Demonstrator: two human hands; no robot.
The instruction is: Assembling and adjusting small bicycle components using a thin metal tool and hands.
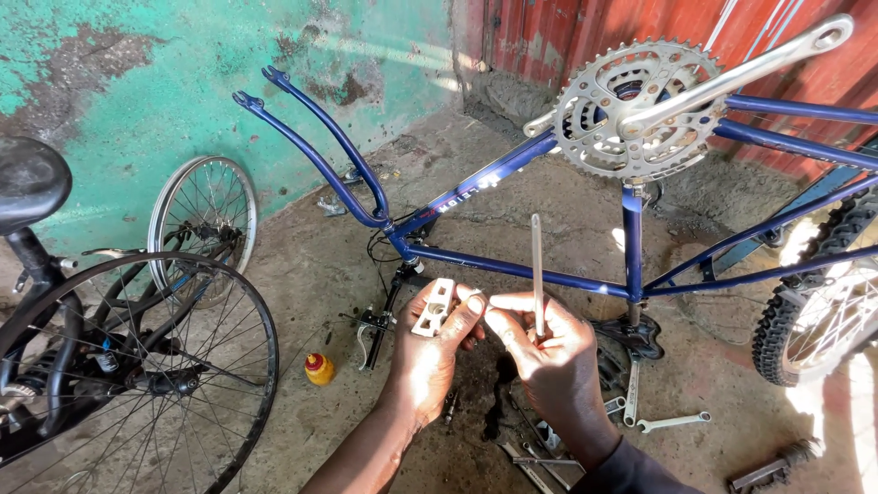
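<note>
Head view: left hand (430,352) pinches a pale grey slotted pedal body (434,307); right hand (549,352) pinches a thin upright metal axle rod (537,274), both above the concrete floor (311,274). Risk: loose fingertip grip lets the rod slip among scattered spanners (672,422).

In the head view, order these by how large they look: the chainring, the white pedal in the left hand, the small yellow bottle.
1. chainring
2. white pedal
3. yellow bottle
The pedal is nearer the camera, so its true size relative to the bottle is uncertain.
</note>
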